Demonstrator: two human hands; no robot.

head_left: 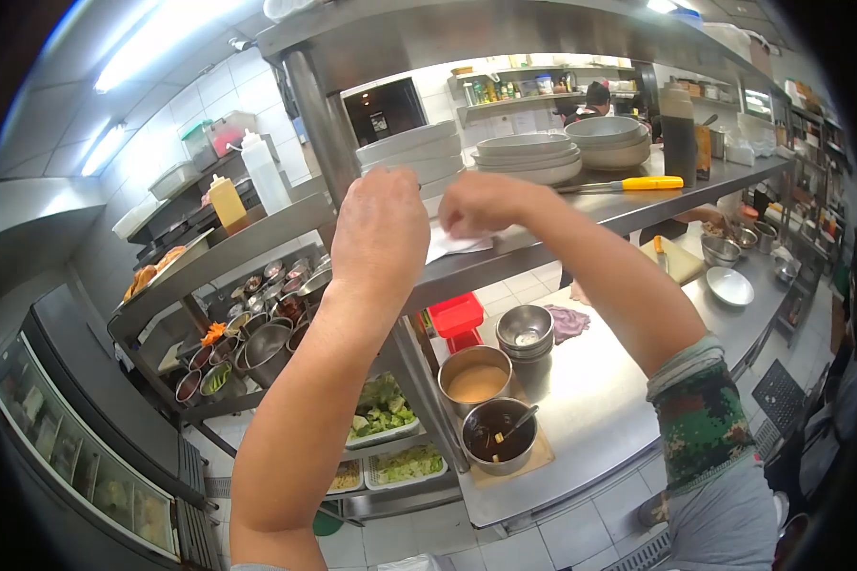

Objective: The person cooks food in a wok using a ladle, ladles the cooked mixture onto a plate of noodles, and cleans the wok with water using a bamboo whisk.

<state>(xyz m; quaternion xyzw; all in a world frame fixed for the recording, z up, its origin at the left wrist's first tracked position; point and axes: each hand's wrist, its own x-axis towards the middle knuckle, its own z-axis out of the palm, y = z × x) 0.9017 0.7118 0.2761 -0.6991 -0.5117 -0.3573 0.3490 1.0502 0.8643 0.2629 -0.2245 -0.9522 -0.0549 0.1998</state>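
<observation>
My left hand [383, 224] is raised at the upper steel shelf, in front of a stack of grey-white plates [409, 147]. Its fingers are curled in, and what they hold, if anything, is hidden behind the hand. Just to its right, my right hand [484, 202] is closed with fingertips pointing down. Beneath those fingertips, a white sheet like paper or cloth [462, 244] lies at the shelf's edge; I cannot tell whether the hand grips it. More stacked plates [527, 157] and grey bowls [607, 143] stand behind the right hand.
A yellow-handled tool [652, 183] and a dark sauce bottle [678, 133] are on the shelf. Below stand pots of tan sauce [476, 383] and dark sauce [501, 433], with steel bowls [526, 328] and a red bin [455, 312]. Another person [595, 100] is behind the shelf.
</observation>
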